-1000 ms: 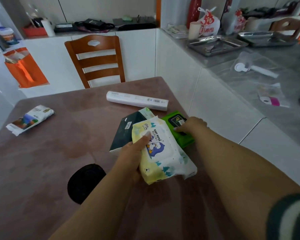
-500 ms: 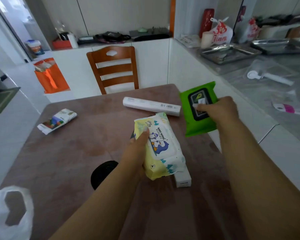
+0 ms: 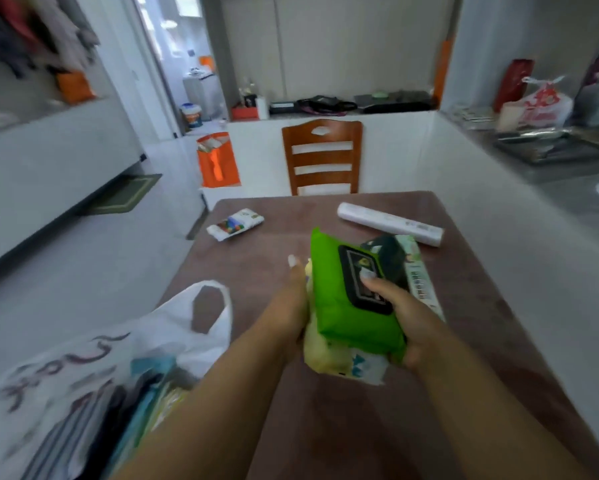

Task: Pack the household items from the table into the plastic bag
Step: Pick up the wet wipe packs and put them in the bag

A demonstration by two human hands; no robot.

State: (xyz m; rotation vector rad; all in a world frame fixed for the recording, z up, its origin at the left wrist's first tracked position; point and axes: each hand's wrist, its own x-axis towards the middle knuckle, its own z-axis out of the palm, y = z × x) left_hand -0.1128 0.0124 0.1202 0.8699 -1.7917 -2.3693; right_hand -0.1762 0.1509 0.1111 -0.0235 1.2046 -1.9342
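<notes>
A green wipes pack (image 3: pixel 339 299) with a black lid lies stacked on a yellow baby-wipes pack (image 3: pixel 329 358), both held above the brown table (image 3: pixel 464 306). My left hand (image 3: pixel 291 306) grips the yellow pack from its left side. My right hand (image 3: pixel 402 313) presses on the green pack's lid and wraps its right edge. A dark box with a green-white side (image 3: pixel 412 268) lies just behind. The white plastic bag (image 3: pixel 94 368) stands at the table's near left corner, with several items inside.
A white roll (image 3: pixel 388 223) lies at the far right of the table and a small colourful packet (image 3: pixel 235 225) at the far left. A wooden chair (image 3: pixel 322 157) stands behind the table. An orange bag (image 3: pixel 218 164) sits on the floor. A grey counter (image 3: pixel 568 181) runs along the right.
My right hand has brought the green pack left and down onto the yellow pack. The view has swung left, bringing the white bag further into sight.
</notes>
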